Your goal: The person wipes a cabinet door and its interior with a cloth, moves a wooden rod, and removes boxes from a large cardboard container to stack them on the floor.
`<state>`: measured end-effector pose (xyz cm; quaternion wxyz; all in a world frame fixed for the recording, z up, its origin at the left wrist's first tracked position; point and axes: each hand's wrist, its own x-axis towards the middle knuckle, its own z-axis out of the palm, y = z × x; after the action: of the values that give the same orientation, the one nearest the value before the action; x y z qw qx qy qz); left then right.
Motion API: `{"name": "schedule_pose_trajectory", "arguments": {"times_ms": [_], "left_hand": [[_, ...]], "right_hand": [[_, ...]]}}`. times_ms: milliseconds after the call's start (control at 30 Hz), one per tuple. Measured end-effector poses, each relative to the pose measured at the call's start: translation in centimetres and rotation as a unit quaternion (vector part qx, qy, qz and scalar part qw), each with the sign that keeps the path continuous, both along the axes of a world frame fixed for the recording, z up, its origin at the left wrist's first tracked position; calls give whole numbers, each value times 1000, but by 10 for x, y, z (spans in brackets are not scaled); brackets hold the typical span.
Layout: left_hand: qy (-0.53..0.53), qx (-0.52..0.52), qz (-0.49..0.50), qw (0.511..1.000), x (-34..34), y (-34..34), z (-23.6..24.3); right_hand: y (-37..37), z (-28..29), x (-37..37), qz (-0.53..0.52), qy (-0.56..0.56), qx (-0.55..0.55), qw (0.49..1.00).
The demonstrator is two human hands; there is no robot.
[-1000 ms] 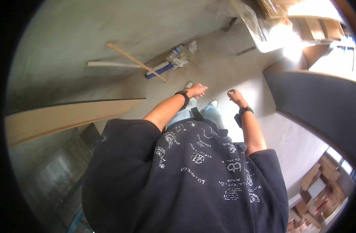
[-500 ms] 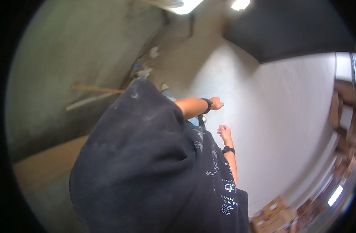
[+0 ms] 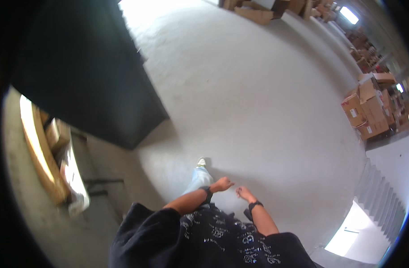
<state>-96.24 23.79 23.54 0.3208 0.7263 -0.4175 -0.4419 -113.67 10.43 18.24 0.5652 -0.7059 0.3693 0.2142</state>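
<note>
In the head view my left hand [image 3: 223, 183] reaches forward over the pale floor [image 3: 258, 111], its fingers loosely curled; whether they hold anything is hidden. Just to its right is my right hand [image 3: 243, 193], fingers bent inward around what may be a small dark spot, too small to name. The hands are apart, each with a dark band at the wrist. One light shoe [image 3: 201, 162] shows beyond them, below a large dark grey panel [image 3: 83, 62] that stands at upper left.
A table [image 3: 79, 178] with wrapped and wooden items stands at far left. Cardboard boxes are piled at top centre [image 3: 253, 13] and right [image 3: 365, 107]. Grey ridged steps [image 3: 376, 196] and a bright opening [image 3: 347, 232] show at lower right. Light floods the upper left floor.
My view has swung sharply to the right, bringing floor and boxes into the middle and moving the dark panel from right to left. Both hands now sit lower in the picture, closer together.
</note>
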Motion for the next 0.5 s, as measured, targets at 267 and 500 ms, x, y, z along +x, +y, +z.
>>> {"name": "schedule_pose_trajectory", "arguments": {"times_ms": [267, 500], "left_hand": [[-75, 205, -208, 953, 280, -148, 15], [-193, 257, -139, 937, 474, -258, 53]], "right_hand": [[-155, 32, 78, -176, 127, 3, 976], [-258, 82, 154, -369, 48, -38, 927]]}}
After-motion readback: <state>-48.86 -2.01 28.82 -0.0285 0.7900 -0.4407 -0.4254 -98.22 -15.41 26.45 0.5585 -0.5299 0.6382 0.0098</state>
